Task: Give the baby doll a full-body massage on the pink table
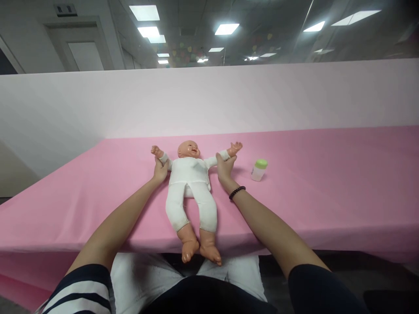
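Note:
A baby doll (190,174) with a white cloth body lies on its back, its head away from me and its bare feet reaching past the table's near edge. My left hand (161,170) is closed round the doll's arm on the left, just below its small hand. On the other side, my right hand (225,169) grips the doll's other arm near the wrist. Both doll arms are spread out sideways. A small bottle (259,170) with a green cap and a whitish, see-through body stands to the right of my right hand, not touched.
Pink cloth (327,183) covers the table. A low white wall (248,96) runs along the table's back, with glass (248,39) above it reflecting ceiling lights. The table's near edge is close to my lap.

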Tool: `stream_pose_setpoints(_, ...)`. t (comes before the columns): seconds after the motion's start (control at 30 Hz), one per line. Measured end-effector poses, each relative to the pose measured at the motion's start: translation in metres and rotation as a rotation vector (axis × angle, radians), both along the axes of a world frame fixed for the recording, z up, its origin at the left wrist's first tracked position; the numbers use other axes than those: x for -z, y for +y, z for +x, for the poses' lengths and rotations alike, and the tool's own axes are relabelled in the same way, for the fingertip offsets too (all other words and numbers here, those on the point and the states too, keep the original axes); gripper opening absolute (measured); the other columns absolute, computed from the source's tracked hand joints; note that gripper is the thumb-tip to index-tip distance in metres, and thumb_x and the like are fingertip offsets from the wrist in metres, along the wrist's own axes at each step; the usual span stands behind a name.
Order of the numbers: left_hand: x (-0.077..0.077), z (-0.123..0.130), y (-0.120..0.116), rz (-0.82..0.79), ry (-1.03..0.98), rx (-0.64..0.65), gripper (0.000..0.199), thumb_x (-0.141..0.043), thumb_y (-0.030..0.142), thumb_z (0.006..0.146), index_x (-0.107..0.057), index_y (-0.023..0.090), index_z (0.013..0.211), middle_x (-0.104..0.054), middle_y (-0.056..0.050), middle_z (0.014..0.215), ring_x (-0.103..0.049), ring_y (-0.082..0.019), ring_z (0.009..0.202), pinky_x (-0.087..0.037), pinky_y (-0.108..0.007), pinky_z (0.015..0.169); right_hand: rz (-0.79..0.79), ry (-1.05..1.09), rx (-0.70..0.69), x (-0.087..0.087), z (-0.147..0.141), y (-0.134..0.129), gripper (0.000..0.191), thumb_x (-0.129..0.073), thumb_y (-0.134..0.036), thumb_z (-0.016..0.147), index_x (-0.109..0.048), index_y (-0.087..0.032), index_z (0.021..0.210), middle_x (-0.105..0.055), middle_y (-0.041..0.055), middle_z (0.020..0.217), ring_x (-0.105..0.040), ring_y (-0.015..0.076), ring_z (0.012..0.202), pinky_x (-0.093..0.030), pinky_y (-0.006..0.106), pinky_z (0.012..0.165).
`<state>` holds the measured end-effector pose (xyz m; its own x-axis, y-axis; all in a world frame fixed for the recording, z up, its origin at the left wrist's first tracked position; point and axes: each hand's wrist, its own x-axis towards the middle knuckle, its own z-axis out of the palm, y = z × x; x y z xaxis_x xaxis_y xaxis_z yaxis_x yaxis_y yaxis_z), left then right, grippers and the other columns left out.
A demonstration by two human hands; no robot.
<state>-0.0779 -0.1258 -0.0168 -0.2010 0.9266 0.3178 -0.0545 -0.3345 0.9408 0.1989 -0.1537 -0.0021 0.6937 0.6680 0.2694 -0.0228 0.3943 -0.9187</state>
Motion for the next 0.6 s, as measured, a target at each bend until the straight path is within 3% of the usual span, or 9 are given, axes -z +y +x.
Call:
stream_pose_setpoints(0.17,-0.004,0.006,-0.012,0.215,0.328,0.130,0.036,-0.073,0.015,0.085,-0.069,0.023,0.120,-0.066,-0.011,0.129,-0.054,-0.030,0.133,-0.037,-0.047,0.123,0.218,-0.477,-0.310,-0.005,-0.017,-0.020,0.040,-0.076,-0.029,0.077,-0.060,-0.025,0.113,-0.073,0.0039,0.105,-0.068,0.0233,0.096,-0.055,0.040,0.094)
stream_pose_setpoints(0.33,-0.003,-0.001,-0.011,0.310,0.572,0.180,0.038,-0.065,0.013,0.085,-0.074,0.026,0.120,-0.063,-0.010,0.129,-0.056,-0.028,0.128,-0.039,-0.044,0.121,0.286,-0.853,-0.504,0.001,-0.015,-0.020,0.026,-0.074,-0.024,0.075,-0.070,-0.026,0.100,-0.074,0.0056,0.102,-0.068,0.0271,0.098,-0.055,0.044,0.095)
stream_pose_setpoints(0.47,-0.003,-0.004,-0.011,0.320,0.606,0.176,0.041,-0.063,0.011,0.083,-0.074,0.027,0.119,-0.062,-0.010,0.130,-0.058,-0.027,0.126,-0.041,-0.044,0.119,0.299,-0.857,-0.486,0.001,-0.014,-0.019,0.023,-0.071,-0.024,0.079,-0.069,-0.026,0.102,-0.074,0.0056,0.104,-0.068,0.0266,0.098,-0.055,0.044,0.094)
stream_pose_setpoints(0.6,-0.004,0.000,-0.012,0.308,0.523,0.167,0.037,-0.068,0.015,0.083,-0.073,0.026,0.118,-0.065,-0.010,0.128,-0.056,-0.029,0.129,-0.040,-0.046,0.120,0.248,-0.593,-0.416,-0.002,-0.020,-0.021,0.029,-0.074,-0.029,0.080,-0.062,-0.025,0.106,-0.073,0.0040,0.108,-0.068,0.0233,0.100,-0.054,0.040,0.098)
